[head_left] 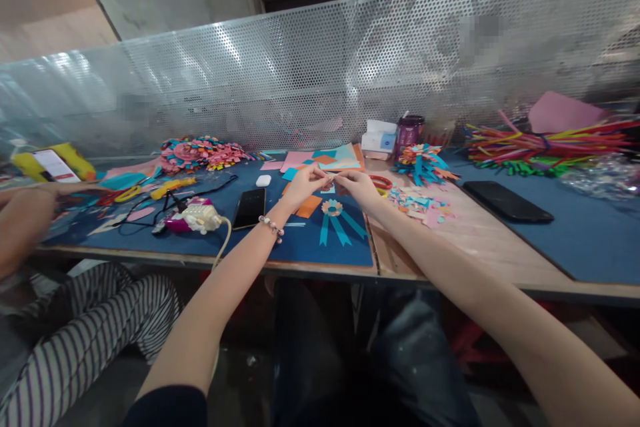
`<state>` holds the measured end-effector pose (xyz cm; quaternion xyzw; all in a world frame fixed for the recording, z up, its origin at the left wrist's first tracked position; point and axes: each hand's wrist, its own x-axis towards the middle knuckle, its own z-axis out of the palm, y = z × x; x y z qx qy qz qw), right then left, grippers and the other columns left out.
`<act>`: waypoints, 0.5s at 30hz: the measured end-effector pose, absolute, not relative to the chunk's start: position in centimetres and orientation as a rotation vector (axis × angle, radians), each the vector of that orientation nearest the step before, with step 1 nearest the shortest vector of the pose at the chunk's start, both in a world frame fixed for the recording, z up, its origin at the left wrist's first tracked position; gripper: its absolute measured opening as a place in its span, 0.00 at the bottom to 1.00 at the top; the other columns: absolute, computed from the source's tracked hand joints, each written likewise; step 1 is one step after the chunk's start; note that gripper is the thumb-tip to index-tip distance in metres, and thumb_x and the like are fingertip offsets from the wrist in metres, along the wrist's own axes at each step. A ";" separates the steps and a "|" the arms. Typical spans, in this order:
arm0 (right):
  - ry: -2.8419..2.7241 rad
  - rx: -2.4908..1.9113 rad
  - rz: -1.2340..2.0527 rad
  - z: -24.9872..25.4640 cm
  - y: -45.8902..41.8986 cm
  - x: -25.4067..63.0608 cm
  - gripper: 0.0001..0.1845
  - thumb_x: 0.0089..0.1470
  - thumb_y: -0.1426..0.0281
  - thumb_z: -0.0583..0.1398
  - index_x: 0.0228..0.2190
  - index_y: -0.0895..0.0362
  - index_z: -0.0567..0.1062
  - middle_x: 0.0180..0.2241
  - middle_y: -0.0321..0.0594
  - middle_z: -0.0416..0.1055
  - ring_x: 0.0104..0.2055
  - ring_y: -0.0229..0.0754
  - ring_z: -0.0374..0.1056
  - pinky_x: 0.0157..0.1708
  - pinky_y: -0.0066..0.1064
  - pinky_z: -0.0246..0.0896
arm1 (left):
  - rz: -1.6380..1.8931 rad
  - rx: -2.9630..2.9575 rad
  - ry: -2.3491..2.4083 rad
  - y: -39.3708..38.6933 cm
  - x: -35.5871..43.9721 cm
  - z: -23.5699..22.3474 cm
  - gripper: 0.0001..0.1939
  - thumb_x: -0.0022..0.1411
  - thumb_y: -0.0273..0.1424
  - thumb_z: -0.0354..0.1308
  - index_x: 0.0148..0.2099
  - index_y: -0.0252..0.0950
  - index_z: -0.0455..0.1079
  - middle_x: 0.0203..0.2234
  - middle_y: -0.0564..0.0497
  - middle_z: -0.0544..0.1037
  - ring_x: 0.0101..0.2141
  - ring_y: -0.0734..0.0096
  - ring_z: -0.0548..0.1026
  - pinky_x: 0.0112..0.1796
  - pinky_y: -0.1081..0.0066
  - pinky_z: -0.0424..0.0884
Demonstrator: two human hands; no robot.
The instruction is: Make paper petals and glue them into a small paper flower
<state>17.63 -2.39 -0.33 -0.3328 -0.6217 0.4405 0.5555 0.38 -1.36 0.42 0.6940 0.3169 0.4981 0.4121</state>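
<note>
My left hand [306, 185] and my right hand [357, 187] meet over the blue mat [280, 247], fingertips pinched close together. Whatever lies between them is too small to make out. Just below my hands rests a paper rosette [332, 208] with a pale, petal-like ring and several blue ribbon tails. Orange paper pieces [309, 206] lie by my left wrist. Beyond my fingers are pink, orange and light blue paper sheets [345, 156]. Red and yellow-handled scissors [381, 183] lie partly hidden behind my right hand.
Left of my arm are a black phone [250, 207], a white earbud case [263, 181] and a power strip [200, 217]. A co-worker's arm [25, 220] reaches in at far left. Paper scraps [423, 205], a purple cup [410, 132] and a dark phone-like slab [506, 201] stand right.
</note>
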 end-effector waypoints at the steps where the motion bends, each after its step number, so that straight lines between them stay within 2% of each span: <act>1: -1.472 -0.783 1.038 -0.3 -2.4 17.6 0.09 0.46 0.65 0.63 0.27 0.58 0.75 0.30 0.40 0.75 0.31 0.37 0.69 0.29 0.27 0.67 | 1.256 1.757 0.794 -1.4 0.4 0.5 0.14 0.54 0.37 0.63 0.35 0.34 0.65 0.32 0.47 0.77 0.32 0.70 0.77 0.40 0.64 0.74; 8: -1.443 -0.783 1.065 -0.4 -2.4 17.7 0.11 0.46 0.63 0.62 0.28 0.59 0.76 0.31 0.41 0.75 0.29 0.37 0.69 0.29 0.28 0.67 | 1.263 1.833 0.767 -1.8 0.6 0.9 0.14 0.55 0.39 0.62 0.38 0.35 0.68 0.32 0.47 0.78 0.32 0.71 0.76 0.37 0.67 0.74; 15: -1.397 -0.762 1.092 -0.7 -1.9 17.7 0.12 0.45 0.62 0.63 0.27 0.59 0.77 0.29 0.41 0.75 0.28 0.37 0.68 0.29 0.28 0.67 | 1.256 1.817 0.768 -2.3 0.6 1.2 0.15 0.55 0.39 0.62 0.41 0.35 0.71 0.36 0.46 0.78 0.32 0.71 0.76 0.39 0.66 0.74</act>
